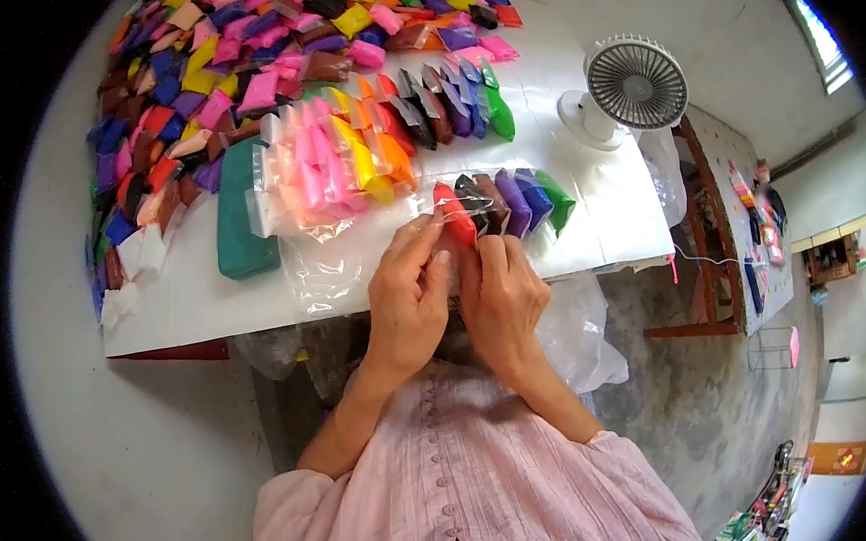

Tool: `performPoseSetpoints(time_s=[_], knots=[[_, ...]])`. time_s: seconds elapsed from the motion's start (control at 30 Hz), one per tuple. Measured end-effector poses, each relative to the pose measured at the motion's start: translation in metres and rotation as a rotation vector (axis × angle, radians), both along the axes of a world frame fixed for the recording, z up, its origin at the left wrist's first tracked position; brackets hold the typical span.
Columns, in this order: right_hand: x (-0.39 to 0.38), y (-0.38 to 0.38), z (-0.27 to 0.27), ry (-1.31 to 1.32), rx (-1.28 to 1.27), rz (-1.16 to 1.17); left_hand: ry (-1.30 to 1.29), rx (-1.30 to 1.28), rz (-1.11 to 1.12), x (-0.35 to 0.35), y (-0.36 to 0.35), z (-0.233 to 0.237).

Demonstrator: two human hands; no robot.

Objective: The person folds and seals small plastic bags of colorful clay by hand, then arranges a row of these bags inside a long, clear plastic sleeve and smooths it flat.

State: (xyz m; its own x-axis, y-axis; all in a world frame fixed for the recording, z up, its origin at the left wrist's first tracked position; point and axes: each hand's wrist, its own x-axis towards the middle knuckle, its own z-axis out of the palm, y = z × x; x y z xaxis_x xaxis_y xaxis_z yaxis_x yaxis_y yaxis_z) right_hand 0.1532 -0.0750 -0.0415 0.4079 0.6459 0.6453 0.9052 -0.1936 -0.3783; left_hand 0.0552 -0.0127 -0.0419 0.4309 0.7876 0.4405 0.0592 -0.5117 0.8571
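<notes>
Both my hands are at the table's front edge, close together around a small red packet (455, 214) in clear film. My left hand (411, 294) has its fingers closed on the packet's left side. My right hand (502, 297) is curled at its lower right, fingertips pressed together; what they pinch is too small to tell. Right of the red packet stand a black packet (473, 197), a brown one (493, 202), a purple one (514, 205), a blue one (535, 200) and a green one (556, 202), in a slanting row.
Behind lie rows of coloured packets (361, 158), a dark green block (244, 211) and a large heap of packets (211, 72). A white fan (637, 82) stands at the table's back right. Plastic bags (584, 328) hang below the front edge.
</notes>
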Motion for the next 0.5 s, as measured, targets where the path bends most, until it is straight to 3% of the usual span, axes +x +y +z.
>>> performPoseSetpoints(time_s=[0.2,0.33,0.43,0.5], knots=[[0.005,-0.014,0.006,0.047,-0.001,0.067,0.101,0.014,-0.008,-0.001,-0.002,0.001],[0.012,-0.019,0.061,0.174,0.061,0.151,0.139,0.059,0.007,-0.002,-0.004,0.005],[0.024,0.01,0.085,0.015,0.143,0.241,0.132,0.112,0.033,0.0,-0.005,0.0],[0.028,0.038,0.092,0.026,0.031,0.271,0.104,0.152,0.034,0.001,-0.004,-0.002]])
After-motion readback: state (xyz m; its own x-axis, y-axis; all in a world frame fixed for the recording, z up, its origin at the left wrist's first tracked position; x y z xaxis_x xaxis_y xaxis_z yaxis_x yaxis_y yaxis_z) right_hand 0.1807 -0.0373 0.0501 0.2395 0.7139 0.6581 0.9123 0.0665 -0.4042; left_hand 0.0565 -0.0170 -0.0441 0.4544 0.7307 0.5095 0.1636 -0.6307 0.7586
